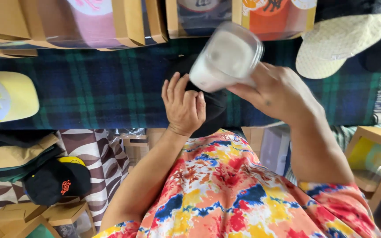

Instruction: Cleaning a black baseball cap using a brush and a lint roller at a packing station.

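Head view: the right hand (278, 90) wraps its fingers around a clear plastic box (226, 56), tipped just above the black cap (214, 103), which the left hand (182, 105) presses with curled fingers.

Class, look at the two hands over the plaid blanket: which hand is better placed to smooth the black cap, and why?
Left, probably. The left hand already rests flat on the black cap on the plaid blanket. The right hand is occupied, gripping a clear plastic container above the cap.
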